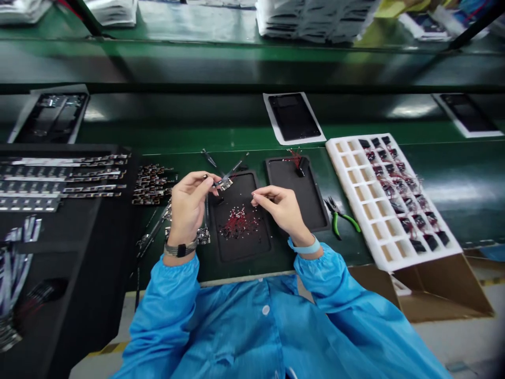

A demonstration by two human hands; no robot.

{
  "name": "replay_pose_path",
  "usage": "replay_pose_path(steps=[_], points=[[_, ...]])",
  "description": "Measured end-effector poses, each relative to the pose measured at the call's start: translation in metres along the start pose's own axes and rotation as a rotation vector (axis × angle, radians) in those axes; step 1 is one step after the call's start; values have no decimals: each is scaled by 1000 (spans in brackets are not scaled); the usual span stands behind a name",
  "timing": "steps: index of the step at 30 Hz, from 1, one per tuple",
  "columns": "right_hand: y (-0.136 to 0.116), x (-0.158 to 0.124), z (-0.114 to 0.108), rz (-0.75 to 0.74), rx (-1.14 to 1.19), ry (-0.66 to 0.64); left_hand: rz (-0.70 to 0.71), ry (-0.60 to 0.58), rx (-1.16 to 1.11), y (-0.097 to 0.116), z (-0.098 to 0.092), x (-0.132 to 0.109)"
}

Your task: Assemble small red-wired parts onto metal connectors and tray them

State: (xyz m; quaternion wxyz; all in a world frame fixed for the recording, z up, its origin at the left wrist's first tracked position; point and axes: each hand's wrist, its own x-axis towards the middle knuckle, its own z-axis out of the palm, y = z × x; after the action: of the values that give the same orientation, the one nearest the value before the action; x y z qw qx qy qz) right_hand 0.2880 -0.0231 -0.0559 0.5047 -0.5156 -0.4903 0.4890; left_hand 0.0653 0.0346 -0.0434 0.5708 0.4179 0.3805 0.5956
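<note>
Held up over the far left part of a shallow black tray (241, 251), a small circuit board with a ribbon cable (226, 183) is pinched in my left hand (188, 202). My right hand (282, 207) hovers above the same tray's right edge, thumb and fingertips pressed together; anything between them is too small to make out. Below and between the hands lies a pile of tiny red-and-black wired parts (239, 223). Under my left wrist, more boards with ribbon cables (204, 235) are partly hidden.
Right of the hands are a second black tray (320, 215) with a wired black part (302, 165), green-handled cutters (340, 218) and a white foam tray (365, 231) of wired black modules. Stacked small boards (152, 184) and a black bin (94, 231) of strips stand left. A black panel (295, 117) lies behind.
</note>
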Motion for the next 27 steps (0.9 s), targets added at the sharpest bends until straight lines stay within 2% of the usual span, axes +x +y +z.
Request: replay_pose_path(steps=[4, 11, 17, 20, 23, 27], points=[[-7, -2, 1, -58, -100, -8, -14, -37, 65, 0, 1, -1], [-13, -2, 0, -122, -227, -28, -116, -159, 203, 3, -1, -4], [-15, -1, -4, -146, -294, -142, -58, -436, 518, 1, -4, -6], [-16, -1, -3, -111, -306, -232, -114, -558, 550, 3, -1, -7], [-17, -2, -3, -68, -299, -295, -158, -645, 559, 5, 2, -8], [-18, -1, -4, -16, -309, -340, -131, -701, 638, 6, 0, -8]])
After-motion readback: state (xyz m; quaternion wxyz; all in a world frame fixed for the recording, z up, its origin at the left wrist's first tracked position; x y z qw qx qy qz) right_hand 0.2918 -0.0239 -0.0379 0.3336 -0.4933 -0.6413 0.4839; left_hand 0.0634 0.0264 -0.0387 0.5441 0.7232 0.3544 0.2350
